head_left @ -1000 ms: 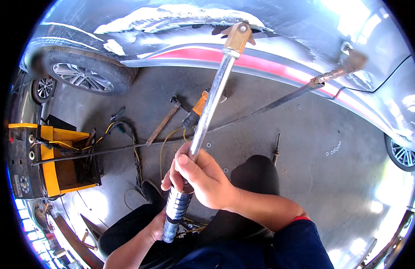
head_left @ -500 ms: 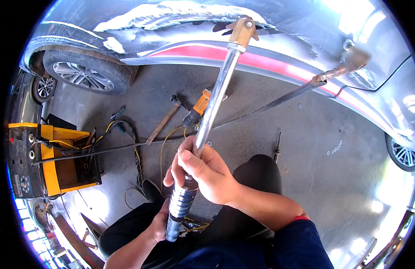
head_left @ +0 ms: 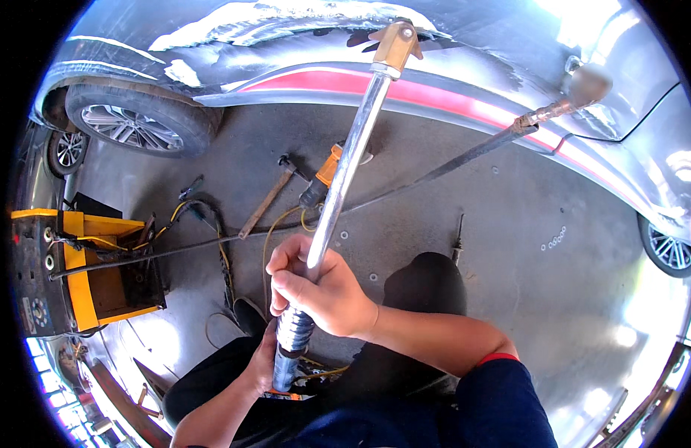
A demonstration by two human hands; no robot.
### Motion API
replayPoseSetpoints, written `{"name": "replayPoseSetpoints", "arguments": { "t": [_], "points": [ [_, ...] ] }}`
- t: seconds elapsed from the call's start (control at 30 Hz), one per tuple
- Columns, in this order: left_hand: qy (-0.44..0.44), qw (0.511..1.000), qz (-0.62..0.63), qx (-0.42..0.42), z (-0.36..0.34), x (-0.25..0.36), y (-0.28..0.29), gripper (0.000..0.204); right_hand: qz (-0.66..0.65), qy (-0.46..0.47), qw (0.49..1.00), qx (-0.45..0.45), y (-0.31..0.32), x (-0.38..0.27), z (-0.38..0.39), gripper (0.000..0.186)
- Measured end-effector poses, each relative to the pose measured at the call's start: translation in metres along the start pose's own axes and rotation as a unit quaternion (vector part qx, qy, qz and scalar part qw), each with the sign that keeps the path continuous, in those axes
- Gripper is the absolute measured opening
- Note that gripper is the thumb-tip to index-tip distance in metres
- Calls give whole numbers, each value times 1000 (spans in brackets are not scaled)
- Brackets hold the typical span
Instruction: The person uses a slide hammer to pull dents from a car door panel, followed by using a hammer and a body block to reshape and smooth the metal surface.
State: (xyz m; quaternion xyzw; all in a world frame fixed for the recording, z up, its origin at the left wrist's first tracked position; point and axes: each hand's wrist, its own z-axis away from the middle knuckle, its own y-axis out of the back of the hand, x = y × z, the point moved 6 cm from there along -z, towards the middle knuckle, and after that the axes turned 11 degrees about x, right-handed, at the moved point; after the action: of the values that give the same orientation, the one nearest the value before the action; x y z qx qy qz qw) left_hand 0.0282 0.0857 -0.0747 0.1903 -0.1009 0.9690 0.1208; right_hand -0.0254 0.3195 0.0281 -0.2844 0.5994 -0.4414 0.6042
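Note:
A slide hammer with a long chrome rod point(head_left: 349, 164), a ribbed dark grip point(head_left: 294, 330) and a brass-coloured claw head point(head_left: 396, 48) slants up and away before me. My right hand point(head_left: 327, 287) is closed around the rod's lower part, just above the ribbed grip, thumb on top. Lower down, my left hand point(head_left: 265, 362) wraps the handle's bottom end, its fingers partly hidden behind it. In the picture the claw head overlaps a sanded, white-filled panel of the car point(head_left: 285, 26); whether it touches the metal I cannot tell.
A black-and-yellow machine point(head_left: 80, 280) stands at left; its cable point(head_left: 203, 243) runs across to a clamp-like end point(head_left: 547, 112) at the car. On the floor lie a hammer point(head_left: 267, 201), an orange power tool point(head_left: 327, 172), a thin pointed tool point(head_left: 459, 239) and several washers point(head_left: 556, 239).
My right hand has slid down the rod, closer to the ribbed grip. The slide hammer has shifted slightly left. My left hand keeps its hold at the bottom.

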Motion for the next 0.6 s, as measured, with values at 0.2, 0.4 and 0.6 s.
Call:
{"name": "replayPoseSetpoints", "arguments": {
  "t": [0.2,0.4,0.6],
  "points": [
    [-250,955,45,151,3,29,21,66,130,91,987,20,-5,-32,-13,35],
    [21,992,-121,-2,-10,1,36,48,34,45,998,8,-8,-26,-4,20],
    [43,989,-124,-65,-3,-17,10,41,61,21,998,15,-3,-26,10,12]
  ]
}}
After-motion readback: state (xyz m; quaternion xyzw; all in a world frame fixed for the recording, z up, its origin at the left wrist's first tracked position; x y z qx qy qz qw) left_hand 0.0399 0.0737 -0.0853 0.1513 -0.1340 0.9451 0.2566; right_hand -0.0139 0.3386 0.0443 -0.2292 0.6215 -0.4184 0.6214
